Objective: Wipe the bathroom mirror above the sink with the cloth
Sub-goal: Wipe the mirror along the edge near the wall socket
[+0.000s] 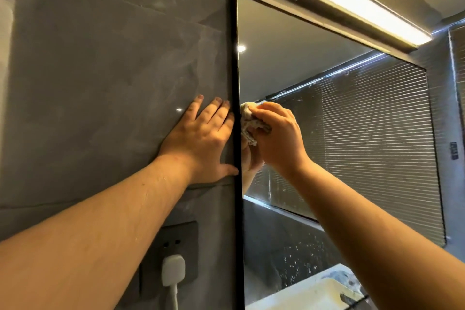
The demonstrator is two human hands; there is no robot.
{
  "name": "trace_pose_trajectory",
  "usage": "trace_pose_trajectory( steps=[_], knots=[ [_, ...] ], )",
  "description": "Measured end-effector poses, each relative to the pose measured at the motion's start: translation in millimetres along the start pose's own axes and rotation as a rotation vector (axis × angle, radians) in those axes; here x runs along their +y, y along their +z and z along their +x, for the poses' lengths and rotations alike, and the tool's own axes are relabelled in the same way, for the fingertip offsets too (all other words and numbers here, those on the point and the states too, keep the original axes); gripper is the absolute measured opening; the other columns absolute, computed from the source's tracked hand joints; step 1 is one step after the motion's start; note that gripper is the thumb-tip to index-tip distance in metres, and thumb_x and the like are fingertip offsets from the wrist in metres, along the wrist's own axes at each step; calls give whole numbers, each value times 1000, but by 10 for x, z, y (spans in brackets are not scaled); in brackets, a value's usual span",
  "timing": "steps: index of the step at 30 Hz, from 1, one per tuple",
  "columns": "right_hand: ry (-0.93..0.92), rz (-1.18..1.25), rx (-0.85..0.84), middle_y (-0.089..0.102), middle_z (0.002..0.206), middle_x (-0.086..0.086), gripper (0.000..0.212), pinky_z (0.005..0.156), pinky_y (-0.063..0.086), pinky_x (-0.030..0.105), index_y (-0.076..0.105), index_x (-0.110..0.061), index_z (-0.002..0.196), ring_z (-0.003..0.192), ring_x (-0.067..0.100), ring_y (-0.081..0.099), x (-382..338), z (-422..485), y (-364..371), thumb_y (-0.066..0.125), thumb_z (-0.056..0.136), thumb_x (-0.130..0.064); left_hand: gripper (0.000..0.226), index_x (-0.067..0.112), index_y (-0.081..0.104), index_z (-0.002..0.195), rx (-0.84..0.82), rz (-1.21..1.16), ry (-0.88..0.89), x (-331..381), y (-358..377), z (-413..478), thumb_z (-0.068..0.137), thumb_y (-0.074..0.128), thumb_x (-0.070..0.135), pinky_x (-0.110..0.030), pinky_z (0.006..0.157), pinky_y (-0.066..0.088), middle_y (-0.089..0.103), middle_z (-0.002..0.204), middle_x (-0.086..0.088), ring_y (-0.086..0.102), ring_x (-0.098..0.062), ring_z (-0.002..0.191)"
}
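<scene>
Your right hand (276, 133) clamps the bunched cloth (247, 123) against the mirror (327, 113), just inside its black left frame (235, 83). Your left hand (201, 138), fingers spread, braces on the wall beside that frame. Spots low on the mirror may get missed if you stay up here.

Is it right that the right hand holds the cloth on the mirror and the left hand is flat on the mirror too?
Not quite. The right hand does hold the cloth on the mirror, but the left hand is flat on the grey wall beside the mirror, with its fingers just reaching the black frame. The head view shows it.
</scene>
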State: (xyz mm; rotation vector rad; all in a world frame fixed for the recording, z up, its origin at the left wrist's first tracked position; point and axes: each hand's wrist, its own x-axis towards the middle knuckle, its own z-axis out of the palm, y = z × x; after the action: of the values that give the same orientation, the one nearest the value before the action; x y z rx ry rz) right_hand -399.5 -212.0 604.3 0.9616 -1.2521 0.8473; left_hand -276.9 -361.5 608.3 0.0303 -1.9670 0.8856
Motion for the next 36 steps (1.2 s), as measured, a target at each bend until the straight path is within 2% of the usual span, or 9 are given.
trace_pose_trajectory(
  steps=[3,7,11,15,18,24,27,32,36],
  knots=[
    [20,3,-15,71,107,9,25,86,55,44,77,-9,103,92,31,67,-9,-197,-24,75,78,-3,113,9,24,151,2,3,1,0,5,5,68,42,84,-53,119,1,17,159,-14,10,-29,148],
    [57,24,-69,70,110,8,32,92,45,32,76,-9,105,96,31,65,-82,-485,-103,73,74,-1,114,8,30,148,10,3,-1,-4,11,4,65,44,85,-53,119,3,21,158,-15,15,-30,147],
    [58,12,-94,69,111,8,35,91,44,32,76,-9,103,98,31,64,-108,-718,-154,77,71,4,114,8,28,149,4,18,8,1,8,0,66,42,86,-54,119,3,19,159,-15,13,-30,147],
    [80,17,-79,70,110,6,30,92,42,24,76,-9,103,98,22,61,-181,-961,-149,73,74,-2,122,8,21,151,-20,53,18,-11,-17,-3,63,29,93,-55,118,2,12,160,-15,7,-31,148],
    [136,17,-83,69,112,5,34,96,38,15,76,-10,105,100,23,60,-223,-1196,-141,72,73,0,128,8,18,151,-38,81,41,0,-10,-1,59,22,97,-56,117,0,10,161,-13,3,-32,148],
    [122,21,-139,67,115,5,32,98,41,16,75,-11,108,104,20,58,-303,-1655,-215,72,77,-3,127,8,21,151,-23,71,48,-10,16,1,60,26,96,-57,118,0,12,160,-13,6,-32,148],
    [119,10,-136,69,112,6,27,94,45,21,76,-11,104,100,22,61,-314,-1609,-211,73,77,-5,126,8,22,150,-15,69,47,-4,23,-1,60,28,96,-57,118,1,13,160,-13,7,-32,148],
    [101,13,-95,71,106,9,29,93,39,16,77,-8,101,94,27,63,-293,-1213,-160,71,74,-1,127,7,21,151,-11,62,37,5,7,-3,59,26,95,-56,118,2,14,160,-13,7,-33,148],
    [125,4,-84,70,108,9,31,95,35,13,76,-7,103,94,30,63,-305,-1233,-126,75,74,3,129,5,22,150,1,61,37,2,-11,8,57,26,95,-56,118,3,17,159,-14,10,-33,147]
  ],
)
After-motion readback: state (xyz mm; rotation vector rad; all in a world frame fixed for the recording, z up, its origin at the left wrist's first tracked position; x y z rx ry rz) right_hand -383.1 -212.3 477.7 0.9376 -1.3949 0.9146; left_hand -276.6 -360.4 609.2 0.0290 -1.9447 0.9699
